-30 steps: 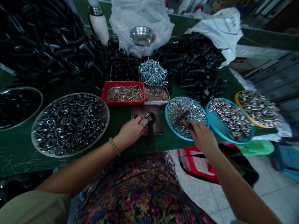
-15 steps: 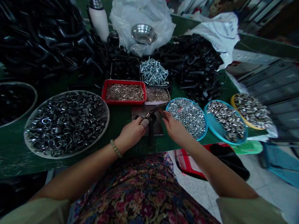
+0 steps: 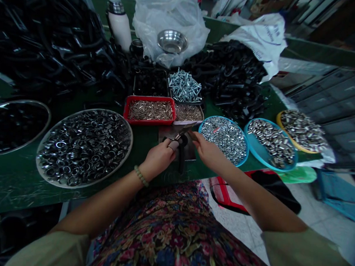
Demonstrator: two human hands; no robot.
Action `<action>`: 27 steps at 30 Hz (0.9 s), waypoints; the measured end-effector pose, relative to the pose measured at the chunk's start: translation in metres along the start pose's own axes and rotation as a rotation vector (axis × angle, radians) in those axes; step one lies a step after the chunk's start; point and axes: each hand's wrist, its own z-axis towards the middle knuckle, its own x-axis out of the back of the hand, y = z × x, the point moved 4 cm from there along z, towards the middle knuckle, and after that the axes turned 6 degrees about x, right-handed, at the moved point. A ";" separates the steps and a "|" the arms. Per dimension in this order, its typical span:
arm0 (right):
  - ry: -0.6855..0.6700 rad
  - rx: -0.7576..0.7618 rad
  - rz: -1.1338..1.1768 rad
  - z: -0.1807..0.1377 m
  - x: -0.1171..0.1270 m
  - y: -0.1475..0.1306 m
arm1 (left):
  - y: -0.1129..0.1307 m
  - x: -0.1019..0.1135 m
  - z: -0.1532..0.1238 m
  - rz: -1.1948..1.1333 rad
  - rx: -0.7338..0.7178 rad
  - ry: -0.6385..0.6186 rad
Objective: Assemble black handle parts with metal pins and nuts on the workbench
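My left hand (image 3: pixel 159 159), with a ring and a beaded bracelet, is closed around a dark part with a shiny metal section (image 3: pixel 177 137). A black stem-like piece (image 3: pixel 181 158) hangs down beside its fingers. My right hand (image 3: pixel 209 152) pinches a small brownish piece (image 3: pixel 192 135) against the far end of that part; its exact kind is too dim to make out. Both hands are over a flat metal plate (image 3: pixel 190 154) at the table's front. Just beyond stand a red tray (image 3: pixel 149 122) of small pins and a box of tiny metal pieces (image 3: pixel 188 113).
To the left is a wide round tray (image 3: pixel 38 158) of black rings. On the right stand a blue tray of nuts (image 3: pixel 224 141), a blue tray of metal sleeves (image 3: pixel 254 154) and a yellow tray (image 3: pixel 304 148). Black parts (image 3: pixel 236 73) are heaped behind, near a steel bowl (image 3: pixel 172 41).
The whole view has shifted slightly, so the table's things appear a little further right. Both hands keep nearly the same hold over the plate.
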 end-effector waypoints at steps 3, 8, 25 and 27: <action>0.122 0.056 0.040 -0.011 0.004 -0.008 | -0.015 0.017 0.007 -0.096 0.058 0.097; -0.019 0.000 -0.027 -0.024 -0.013 -0.010 | -0.029 0.059 0.083 -0.097 0.055 0.339; 0.359 -0.179 0.068 -0.044 0.015 0.030 | 0.001 0.048 0.158 -0.292 0.027 0.135; 0.370 -0.182 0.082 -0.045 0.014 0.034 | 0.000 0.048 0.129 -0.495 -0.015 0.129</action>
